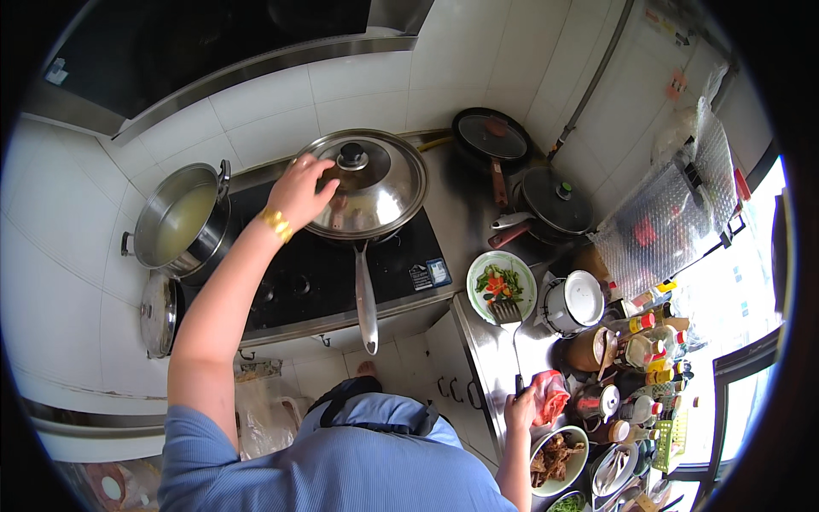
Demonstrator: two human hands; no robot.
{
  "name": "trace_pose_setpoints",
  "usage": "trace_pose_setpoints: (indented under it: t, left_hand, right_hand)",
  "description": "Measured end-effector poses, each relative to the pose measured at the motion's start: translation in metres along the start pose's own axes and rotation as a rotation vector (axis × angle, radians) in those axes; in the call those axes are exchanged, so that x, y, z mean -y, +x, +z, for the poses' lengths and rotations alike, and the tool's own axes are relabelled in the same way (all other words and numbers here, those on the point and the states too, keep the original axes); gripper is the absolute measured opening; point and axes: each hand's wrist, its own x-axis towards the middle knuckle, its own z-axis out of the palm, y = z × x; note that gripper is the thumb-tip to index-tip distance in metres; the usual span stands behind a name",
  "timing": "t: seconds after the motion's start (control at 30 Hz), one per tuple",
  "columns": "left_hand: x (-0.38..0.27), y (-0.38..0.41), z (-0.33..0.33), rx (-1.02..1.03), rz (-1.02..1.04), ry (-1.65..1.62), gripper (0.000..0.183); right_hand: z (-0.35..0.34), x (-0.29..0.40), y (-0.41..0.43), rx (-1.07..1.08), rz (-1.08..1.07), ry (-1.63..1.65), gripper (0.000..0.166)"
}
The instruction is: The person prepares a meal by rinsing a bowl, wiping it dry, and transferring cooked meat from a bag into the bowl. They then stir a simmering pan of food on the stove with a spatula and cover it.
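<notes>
My left hand (302, 191) reaches over the domed steel lid (400, 185) on a wok whose metal handle (366, 301) points toward me. The fingers are apart and curved beside the lid's black knob (351, 153), apparently not on it. The pan's contents are hidden. At the right counter my right hand (521, 409) grips the black handle of a slotted metal spatula (507, 312). Its head lies over the near rim of a white plate (475, 275) with green vegetables and red-orange pieces (498, 281). A red-and-white cloth or bag (549, 400) lies beside that hand.
A steel pot (182, 217) with pale liquid stands on the hob's left. Lidded pans (556, 201) fill the far right corner. Several sauce bottles (640, 352) and a bowl of brown meat (556, 461) crowd the right counter. A range hood (269, 54) overhangs the hob (307, 307).
</notes>
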Motion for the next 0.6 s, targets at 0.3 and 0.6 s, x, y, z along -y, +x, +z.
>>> trace_pose_setpoints:
  t: [0.3,0.6]
  left_hand:
    - [0.028,0.125,0.042,0.627,0.032,0.372,0.053]
    - [0.027,0.151,0.056,0.642,0.096,0.47,0.045]
  right_hand:
    - [-0.01,0.043,-0.035,-0.256,0.118,0.306,0.029]
    - [-0.031,0.099,-0.06,-0.145,0.153,0.627,0.027]
